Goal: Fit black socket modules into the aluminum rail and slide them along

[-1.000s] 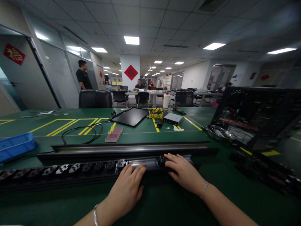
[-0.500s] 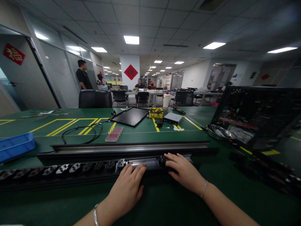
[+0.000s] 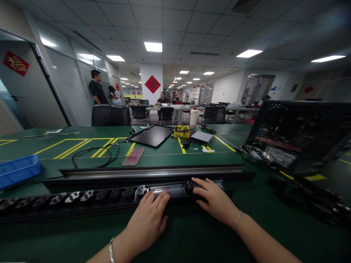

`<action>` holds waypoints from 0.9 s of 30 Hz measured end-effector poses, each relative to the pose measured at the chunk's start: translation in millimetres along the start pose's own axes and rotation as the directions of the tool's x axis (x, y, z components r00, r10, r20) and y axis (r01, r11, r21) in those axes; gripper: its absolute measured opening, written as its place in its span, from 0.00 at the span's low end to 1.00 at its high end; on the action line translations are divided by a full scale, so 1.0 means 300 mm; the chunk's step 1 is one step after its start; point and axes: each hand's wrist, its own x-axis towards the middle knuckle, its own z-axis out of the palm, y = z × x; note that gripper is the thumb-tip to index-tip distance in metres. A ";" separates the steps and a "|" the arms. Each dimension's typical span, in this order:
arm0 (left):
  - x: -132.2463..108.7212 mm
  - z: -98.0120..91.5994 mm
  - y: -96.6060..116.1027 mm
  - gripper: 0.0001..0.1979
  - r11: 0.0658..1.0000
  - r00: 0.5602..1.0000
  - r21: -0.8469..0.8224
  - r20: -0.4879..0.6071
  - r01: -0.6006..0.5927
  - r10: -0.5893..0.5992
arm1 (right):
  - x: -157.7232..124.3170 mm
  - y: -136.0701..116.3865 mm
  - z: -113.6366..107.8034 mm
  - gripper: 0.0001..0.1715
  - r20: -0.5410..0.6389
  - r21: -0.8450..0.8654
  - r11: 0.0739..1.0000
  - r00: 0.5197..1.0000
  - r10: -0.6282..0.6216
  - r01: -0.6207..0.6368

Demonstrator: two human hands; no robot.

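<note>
Green bench (image 3: 178, 160) spans view. Black mesh-sided electronics case (image 3: 298, 137) at 2 o'clock. Long black power strip (image 3: 82, 197), metal sockets in row, lies across bench at 12 o'clock from hands; smooth aluminium rail (image 3: 150, 171) just behind. Left hand (image 3: 146, 223) open, palm down, resting on strip beside clear tube (image 3: 167, 190). Right hand (image 3: 216, 199) open, fingers draped over black knob (image 3: 189, 186); neither clasps anything. Blue plastic tray (image 3: 19, 171) at 10 o'clock.

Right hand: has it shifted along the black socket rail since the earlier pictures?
No: the right hand sits where it was against the clear tube, fingertips on the black fitting.
</note>
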 end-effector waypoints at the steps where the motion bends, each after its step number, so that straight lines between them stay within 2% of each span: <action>1: 0.000 -0.001 0.001 0.29 1.000 1.000 0.002 -0.001 0.000 0.000 | 0.000 0.001 0.002 0.17 -0.003 0.000 1.000 1.000 0.000 0.000; 27: 0.002 0.005 -0.003 0.29 1.000 1.000 0.004 0.008 0.004 -0.005 | -0.002 -0.001 -0.003 0.14 -0.025 0.039 0.999 1.000 0.011 -0.010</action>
